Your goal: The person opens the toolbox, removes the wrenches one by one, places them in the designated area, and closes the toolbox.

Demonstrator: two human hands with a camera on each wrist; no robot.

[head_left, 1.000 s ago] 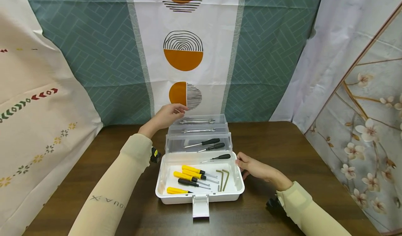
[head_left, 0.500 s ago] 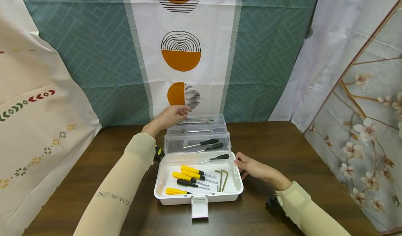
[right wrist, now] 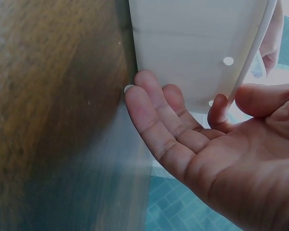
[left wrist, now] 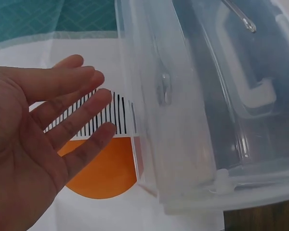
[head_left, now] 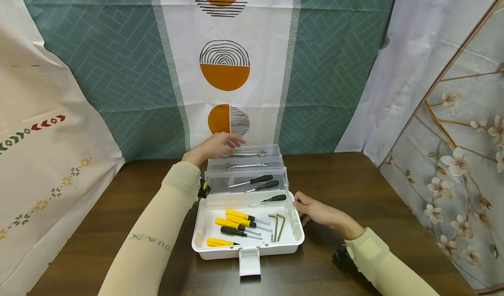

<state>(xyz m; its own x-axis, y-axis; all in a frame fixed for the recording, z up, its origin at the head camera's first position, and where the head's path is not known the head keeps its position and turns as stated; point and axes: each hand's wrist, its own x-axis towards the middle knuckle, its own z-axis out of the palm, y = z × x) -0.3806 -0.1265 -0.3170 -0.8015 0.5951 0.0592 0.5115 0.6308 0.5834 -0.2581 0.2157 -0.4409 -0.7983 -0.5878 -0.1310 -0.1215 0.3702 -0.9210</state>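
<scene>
Left hand point(head_left: 215, 147): fingers apart, eleven o'clock;
Right hand point(head_left: 318, 209): pinching white rectangular plastic toolbox point(head_left: 220, 254), three o'clock;
Clear plastic trays point(head_left: 217, 183): bumping could spill slim metal wrenches point(head_left: 248, 165)

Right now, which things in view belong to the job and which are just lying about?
The job, apparently:
white plastic toolbox, held by the right fingers
clear plastic trays, near the left fingers

Likely just lying about:
yellow-handled screwdrivers
black-handled screwdrivers
gold L-shaped hex keys
silver metal wrenches
</scene>
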